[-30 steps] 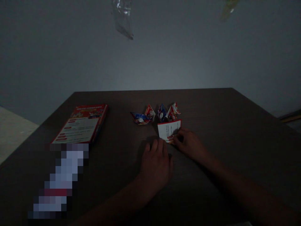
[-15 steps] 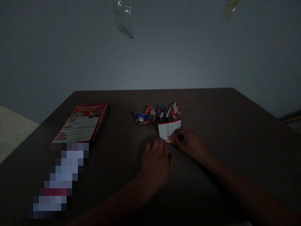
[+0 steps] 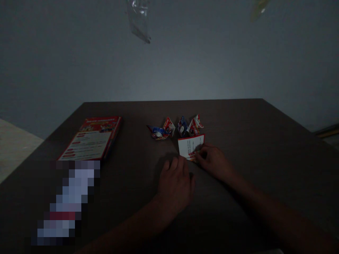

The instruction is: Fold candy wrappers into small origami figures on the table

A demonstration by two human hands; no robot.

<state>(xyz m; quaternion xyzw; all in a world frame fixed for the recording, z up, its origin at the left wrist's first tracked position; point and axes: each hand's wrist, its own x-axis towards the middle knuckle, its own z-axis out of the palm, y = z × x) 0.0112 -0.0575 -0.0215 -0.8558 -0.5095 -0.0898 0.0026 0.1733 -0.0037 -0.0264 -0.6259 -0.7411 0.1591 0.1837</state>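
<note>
A small sheet of printed paper, white with a red edge, lies near the middle of the table. My right hand pinches it by its lower right side between thumb and fingers. Palm down on the table, my left hand rests just below the sheet's lower left corner, its fingers a little spread. Whether its fingertips touch the paper I cannot tell. Just beyond the sheet stand folded paper shapes in red, blue and white: one on the left and one on the right, partly behind the sheet.
On the left of the dark wooden table lies a stack of red and white printed leaflets. A pixelated patch hides what is in front of it. A pale wall rises behind, with a clear plastic bag hanging on it.
</note>
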